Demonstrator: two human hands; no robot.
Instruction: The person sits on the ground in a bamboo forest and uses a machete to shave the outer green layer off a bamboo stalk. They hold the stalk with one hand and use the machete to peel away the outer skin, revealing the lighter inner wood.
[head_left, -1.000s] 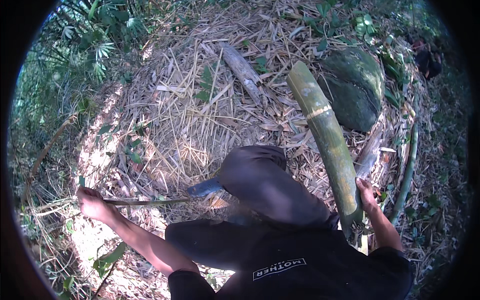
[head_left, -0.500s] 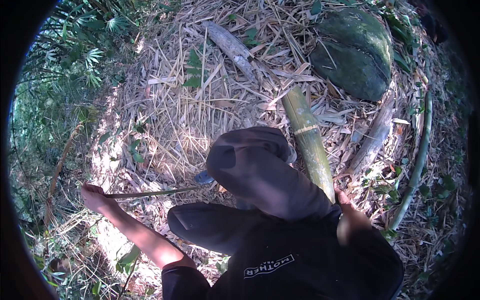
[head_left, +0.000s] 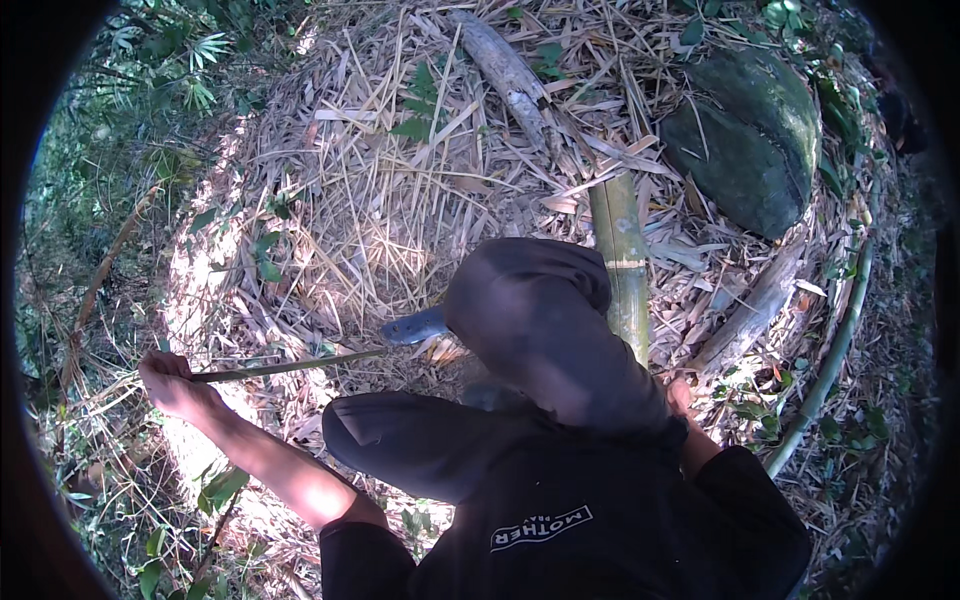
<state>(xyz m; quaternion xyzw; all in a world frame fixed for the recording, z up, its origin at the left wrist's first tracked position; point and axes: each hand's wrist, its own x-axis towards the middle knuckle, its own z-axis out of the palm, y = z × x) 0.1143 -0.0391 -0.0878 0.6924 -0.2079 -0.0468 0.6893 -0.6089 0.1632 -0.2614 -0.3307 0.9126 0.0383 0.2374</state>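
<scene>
My left hand (head_left: pixel 172 383) is out at the left, closed around one end of a thin green bamboo strip (head_left: pixel 290 367). The strip points right, over the dry leaf litter, toward my knees. My right hand (head_left: pixel 681 397) is low beside my right thigh, near the lower end of a thick green bamboo pole (head_left: pixel 627 260). Its fingers look curled, but my leg hides part of them, so what they hold cannot be made out. The pole lies on the ground past my bent right knee. A blue-grey thing with a rounded end (head_left: pixel 415 327) sticks out beside that knee.
A large mossy rock (head_left: pixel 745 140) sits at the far right. A weathered log (head_left: pixel 505 75) lies ahead, and another log (head_left: pixel 750 310) to the right. A long, curved green stem (head_left: pixel 835 350) runs along the right side. Dense foliage (head_left: pixel 110 180) borders the left.
The view has turned slightly, so the ground items sit differently. My left hand has shifted a little left with the strip. More of the blue-grey thing shows, and my right hand is closer to my leg.
</scene>
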